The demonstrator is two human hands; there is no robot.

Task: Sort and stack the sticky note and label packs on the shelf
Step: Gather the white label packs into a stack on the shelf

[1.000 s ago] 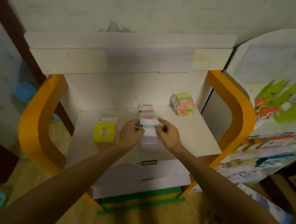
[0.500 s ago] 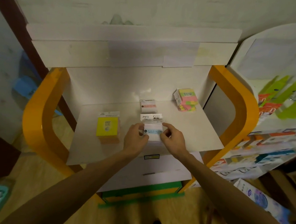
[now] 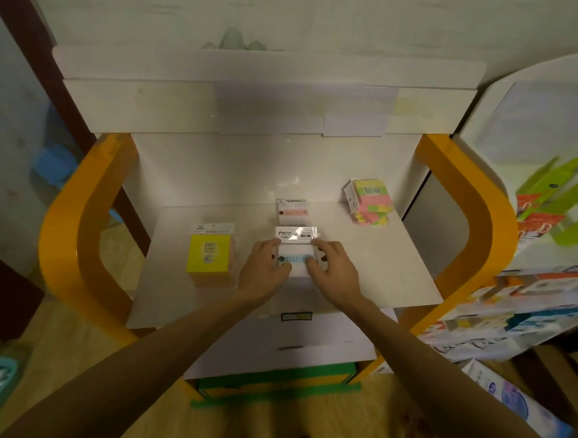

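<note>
In the head view, a small white label pack in glossy clear wrap [image 3: 295,258] is held at the middle front of the flat white shelf board [image 3: 397,271], gripped on its two short sides by the left hand [image 3: 263,268] and the right hand [image 3: 333,270], fingers curled round its edges. It is judged light, fairly stiff and slippery; the side edges are the best hold. A second pink-striped label pack [image 3: 292,211] lies just behind, a square yellow sticky-note block [image 3: 209,257] to the left, and a pastel multicolour sticky-note stack [image 3: 370,205] at the back right.

Label pack [image 3: 295,250] on shelf [image 3: 380,269], centre-front.
</note>
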